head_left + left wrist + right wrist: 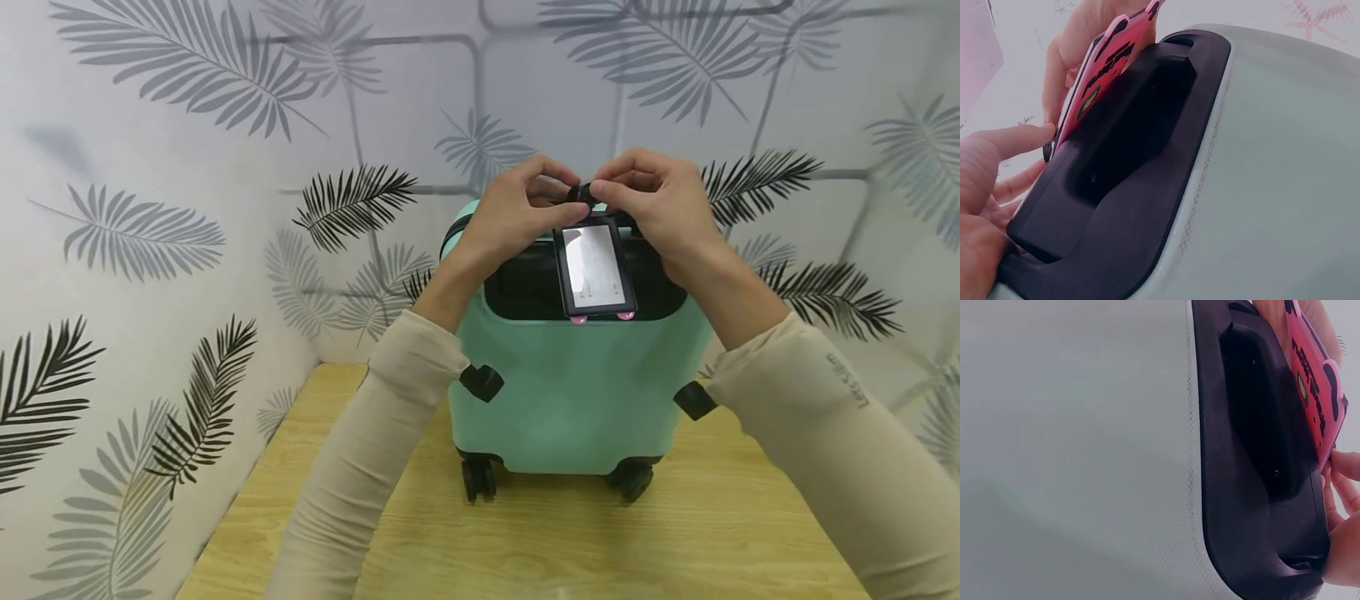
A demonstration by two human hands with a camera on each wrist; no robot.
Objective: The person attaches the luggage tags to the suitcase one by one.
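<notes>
A mint-green suitcase (570, 392) stands upright, with a black handle recess (517, 283) at its top. A luggage tag (596, 265) lies against that recess, its dark-framed face with a pale card turned up. Its pink back with black lettering shows in both wrist views. At the top of the tag, the fingertips of my left hand (517, 208) pinch a short black strap (581, 194) from the left. My right hand (663, 204) pinches the same strap from the right, thumb against forefinger. The strap's fastening is largely hidden by the fingers.
Beneath the suitcase is a light wood-grain table (570, 542); black wheels (477, 477) touch it. A leaf-patterned wall (247, 167) rises close behind and to the left. Small black wrist cameras (482, 382) sit at the beige sleeves (810, 417).
</notes>
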